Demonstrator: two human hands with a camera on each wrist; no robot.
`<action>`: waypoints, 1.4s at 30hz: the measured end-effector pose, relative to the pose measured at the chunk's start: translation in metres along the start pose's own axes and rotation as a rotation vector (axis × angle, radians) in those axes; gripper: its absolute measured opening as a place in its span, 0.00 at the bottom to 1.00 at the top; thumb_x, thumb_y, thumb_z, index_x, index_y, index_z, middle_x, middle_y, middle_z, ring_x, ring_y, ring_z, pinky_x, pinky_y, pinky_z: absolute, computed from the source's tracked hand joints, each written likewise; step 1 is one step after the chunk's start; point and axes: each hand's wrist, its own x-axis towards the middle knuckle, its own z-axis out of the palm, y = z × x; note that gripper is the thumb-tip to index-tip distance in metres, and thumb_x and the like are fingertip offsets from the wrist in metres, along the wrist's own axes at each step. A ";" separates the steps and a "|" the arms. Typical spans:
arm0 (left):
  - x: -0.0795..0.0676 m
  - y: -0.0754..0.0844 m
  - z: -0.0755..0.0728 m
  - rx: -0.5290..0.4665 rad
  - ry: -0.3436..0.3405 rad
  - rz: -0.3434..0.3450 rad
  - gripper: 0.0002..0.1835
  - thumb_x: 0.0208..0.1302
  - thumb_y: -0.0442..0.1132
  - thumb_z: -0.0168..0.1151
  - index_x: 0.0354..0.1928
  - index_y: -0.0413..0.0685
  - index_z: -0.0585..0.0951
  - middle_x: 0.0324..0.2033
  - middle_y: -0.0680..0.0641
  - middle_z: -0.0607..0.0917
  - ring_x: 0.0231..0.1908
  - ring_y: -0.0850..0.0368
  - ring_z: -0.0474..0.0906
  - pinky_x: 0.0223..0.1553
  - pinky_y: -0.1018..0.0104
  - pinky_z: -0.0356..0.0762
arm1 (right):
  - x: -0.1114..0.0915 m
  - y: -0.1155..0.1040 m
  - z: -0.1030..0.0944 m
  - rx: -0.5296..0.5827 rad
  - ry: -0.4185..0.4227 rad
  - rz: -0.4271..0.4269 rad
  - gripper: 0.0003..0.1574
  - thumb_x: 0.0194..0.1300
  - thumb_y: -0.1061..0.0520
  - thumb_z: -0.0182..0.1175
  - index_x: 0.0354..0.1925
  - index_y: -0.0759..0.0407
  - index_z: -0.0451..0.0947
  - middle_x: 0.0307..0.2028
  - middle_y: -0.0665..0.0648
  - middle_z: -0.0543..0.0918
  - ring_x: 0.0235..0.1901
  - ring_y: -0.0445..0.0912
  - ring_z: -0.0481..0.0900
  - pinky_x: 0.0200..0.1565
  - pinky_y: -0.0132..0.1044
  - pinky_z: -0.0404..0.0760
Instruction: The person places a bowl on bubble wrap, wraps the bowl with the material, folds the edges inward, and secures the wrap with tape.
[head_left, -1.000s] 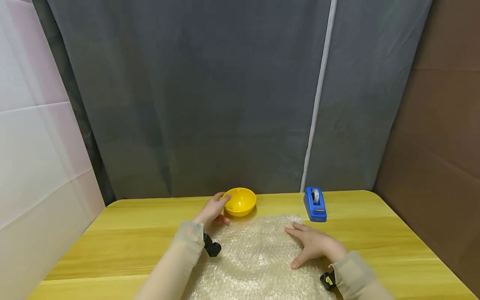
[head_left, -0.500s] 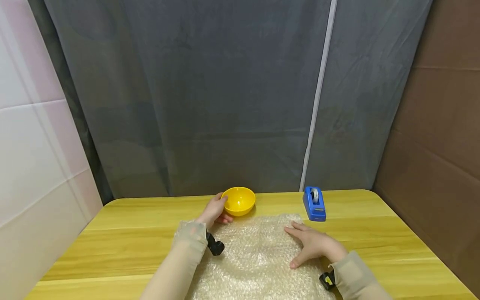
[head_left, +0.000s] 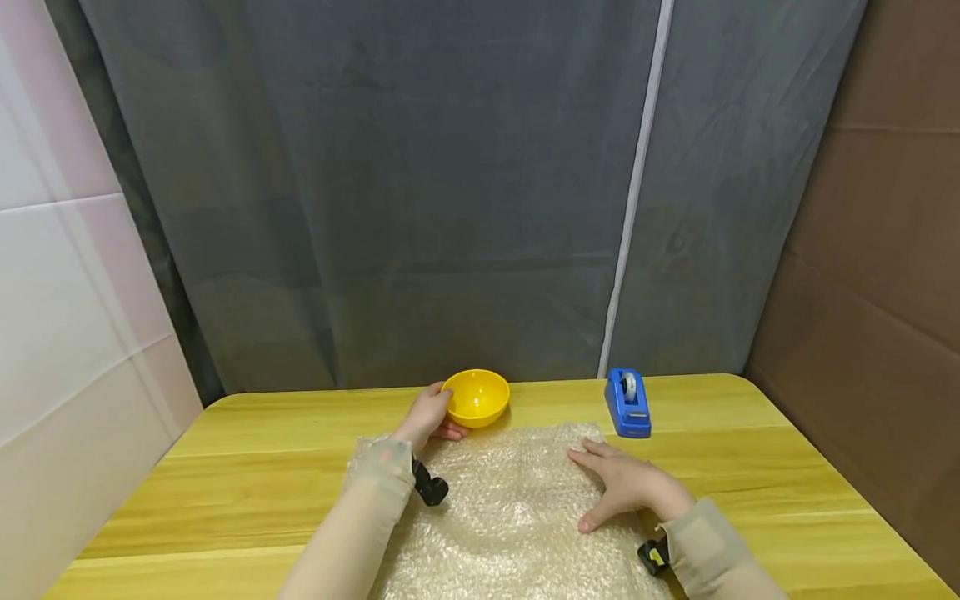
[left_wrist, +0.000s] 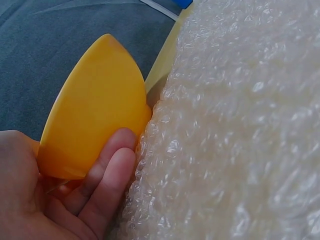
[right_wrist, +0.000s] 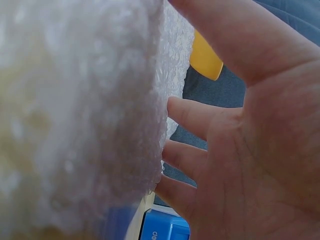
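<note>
A yellow bowl [head_left: 477, 400] stands at the far side of the table, just beyond a sheet of bubble wrap [head_left: 510, 500]. My left hand [head_left: 429, 417] grips the bowl's left side, its thumb at the rim and its fingers low against the outside. In the left wrist view, fingertips [left_wrist: 120, 162] lie against the bowl's lower wall [left_wrist: 97, 107]. With fingers spread, my right hand [head_left: 626, 487] rests on the right part of the bubble wrap. The right wrist view shows its fingertips [right_wrist: 175, 107] touching the wrap [right_wrist: 100, 110].
A blue tape dispenser [head_left: 628, 404] with a roll of tape stands at the back right of the wooden table [head_left: 225, 483]. A grey curtain [head_left: 450, 208] hangs behind the table. White cloth [head_left: 67, 250] is on the left, brown cloth [head_left: 862, 250] on the right.
My left hand's fingers have slid slightly right, further under the bowl's side. The bowl appears almost in place. My right hand stays spread on the bubble wrap.
</note>
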 end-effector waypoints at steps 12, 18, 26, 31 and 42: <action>-0.008 0.000 -0.011 -0.016 0.034 -0.001 0.23 0.76 0.39 0.39 0.67 0.34 0.60 0.27 0.37 0.81 0.16 0.53 0.81 0.19 0.65 0.81 | 0.008 -0.004 0.002 0.000 -0.013 -0.028 0.66 0.42 0.40 0.78 0.72 0.62 0.59 0.71 0.72 0.53 0.69 0.71 0.49 0.62 0.69 0.56; -0.005 0.006 -0.016 -0.005 0.045 0.013 0.24 0.76 0.39 0.40 0.68 0.33 0.60 0.28 0.36 0.82 0.16 0.52 0.81 0.19 0.64 0.81 | 0.015 -0.001 0.002 0.005 -0.020 -0.038 0.66 0.42 0.40 0.78 0.71 0.63 0.59 0.71 0.72 0.53 0.68 0.71 0.49 0.62 0.69 0.54; -0.001 0.014 -0.017 0.033 0.001 0.086 0.23 0.75 0.37 0.39 0.65 0.29 0.63 0.26 0.36 0.83 0.17 0.51 0.82 0.20 0.62 0.81 | 0.027 0.010 0.002 0.005 -0.018 -0.040 0.66 0.42 0.40 0.78 0.71 0.64 0.59 0.70 0.74 0.53 0.68 0.72 0.50 0.62 0.69 0.54; -0.002 0.017 -0.014 0.037 -0.034 0.112 0.23 0.75 0.38 0.40 0.65 0.30 0.64 0.27 0.37 0.83 0.18 0.51 0.82 0.22 0.60 0.82 | 0.033 0.018 0.001 0.008 -0.013 -0.036 0.65 0.42 0.41 0.78 0.71 0.64 0.59 0.70 0.74 0.53 0.68 0.72 0.49 0.62 0.70 0.53; -0.013 0.032 -0.006 0.098 -0.087 0.169 0.21 0.75 0.39 0.42 0.63 0.32 0.66 0.26 0.39 0.82 0.17 0.52 0.82 0.21 0.61 0.82 | 0.040 0.022 -0.011 -0.010 0.000 -0.053 0.65 0.43 0.41 0.77 0.71 0.66 0.59 0.69 0.76 0.52 0.67 0.74 0.49 0.61 0.71 0.53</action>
